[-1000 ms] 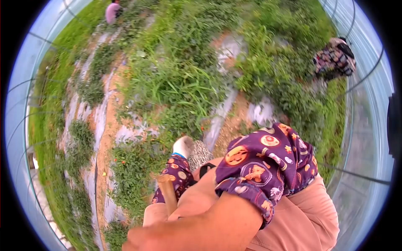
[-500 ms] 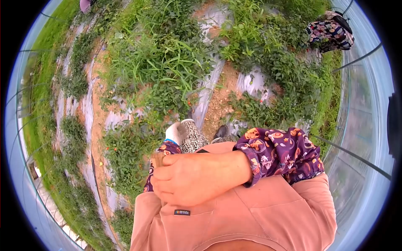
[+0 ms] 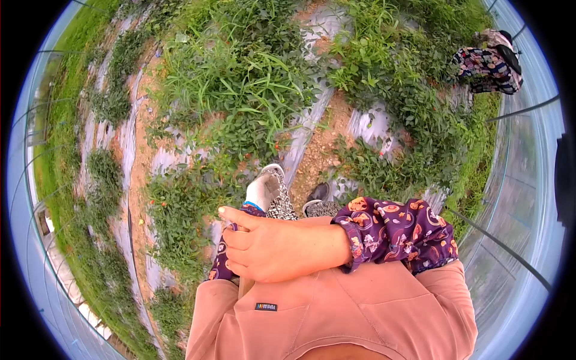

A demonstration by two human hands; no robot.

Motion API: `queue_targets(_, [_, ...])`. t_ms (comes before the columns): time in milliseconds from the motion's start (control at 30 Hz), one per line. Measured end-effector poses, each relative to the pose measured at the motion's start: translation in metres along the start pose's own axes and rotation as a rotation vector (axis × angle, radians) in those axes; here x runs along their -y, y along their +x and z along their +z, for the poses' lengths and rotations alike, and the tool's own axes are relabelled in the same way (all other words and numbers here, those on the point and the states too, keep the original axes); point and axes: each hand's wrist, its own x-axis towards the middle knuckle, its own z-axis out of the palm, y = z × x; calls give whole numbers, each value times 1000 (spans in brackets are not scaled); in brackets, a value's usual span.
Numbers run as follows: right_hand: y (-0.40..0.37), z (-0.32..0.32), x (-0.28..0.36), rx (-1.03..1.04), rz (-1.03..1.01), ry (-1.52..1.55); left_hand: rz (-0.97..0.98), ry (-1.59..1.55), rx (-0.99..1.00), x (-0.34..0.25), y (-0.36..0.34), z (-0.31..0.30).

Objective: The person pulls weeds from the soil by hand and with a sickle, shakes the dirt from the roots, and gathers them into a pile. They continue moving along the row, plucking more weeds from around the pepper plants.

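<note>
My right hand (image 3: 279,247) is bare and reaches across my chest to the left arm. Its fingers curl over the purple patterned sleeve (image 3: 221,264) there, while one digit at the top points outward. My left hand (image 3: 259,193) wears a whitish glove with a blue cuff edge. It hangs low beside my black-and-white patterned trousers (image 3: 281,203); its fingers are not clear enough to show whether they hold anything. Just ahead of the glove are leafy plants (image 3: 192,192) with small red fruits.
A soil path (image 3: 318,144) edged by silvery plastic sheeting (image 3: 306,123) runs forward from my feet. Tall grass (image 3: 252,90) grows among the plants. A person (image 3: 489,63) in patterned clothing bends at the far right, by the film wall (image 3: 522,162) and its dark hoops.
My right hand has shifted slightly, and one digit has stretched out from the sleeve. The gloved left hand reaches a little farther down. The view has tilted slightly.
</note>
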Motion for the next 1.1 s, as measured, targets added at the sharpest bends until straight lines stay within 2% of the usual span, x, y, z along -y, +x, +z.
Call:
queue_targets(67, [16,16,-9,11,-8,-24,-83,-64,14,-6,2,-15])
queue_targets(133, [34,34,-28,28,-163,-50,-85,-78,-25,-19,13,-28])
queue_targets(167, [40,41,-37,39,-159,-52,-69,-91,-60,-33,19,-29])
queue_targets(233, [54,57,-54,244,-77,176,-24,-52,-16,-67,30,-39])
queue_targets(300, [69,62,-79,306,-7,229,-5,-29,10,-123,32,-37])
queue_targets(367, [83,75,-114,372,50,277,99,156,-24,-199,27,-20])
queue_targets(433, [84,107,-146,462,239,325,253,393,-48,-279,28,-3])
queue_targets(467, [83,119,-162,467,241,333,337,417,-74,-314,26,10])
queue_targets(500, [79,127,-179,452,348,309,422,447,-99,-348,22,22])
queue_targets(600, [50,144,-208,401,684,275,617,269,46,-413,5,51])
queue_targets(667, [26,137,-222,426,899,161,734,64,171,-430,10,53])
queue_targets(700, [11,133,-229,431,1063,129,770,7,170,-430,5,55])
queue_targets(767, [-25,119,-239,355,1250,14,783,-88,187,-415,21,38])
queue_targets(833, [-54,100,-245,200,1533,-41,718,-192,156,-387,42,24])
queue_targets(867, [-64,92,-248,132,1716,-31,616,-214,68,-368,55,15])
queue_targets(900, [-74,84,-252,-14,1864,30,515,-235,-19,-349,69,5])
queue_targets(967, [-109,86,-264,-406,2069,322,367,-243,-60,-312,97,-14])
queue_targets(1000, [-107,87,-273,-398,2076,323,360,-244,-64,-297,107,-23])
queue_targets(1067, [-111,86,-299,-890,2233,528,224,-232,-76,-273,124,-24])
queue_targets(1100, [-122,90,-313,-886,2237,532,221,-232,-82,-266,131,-21])
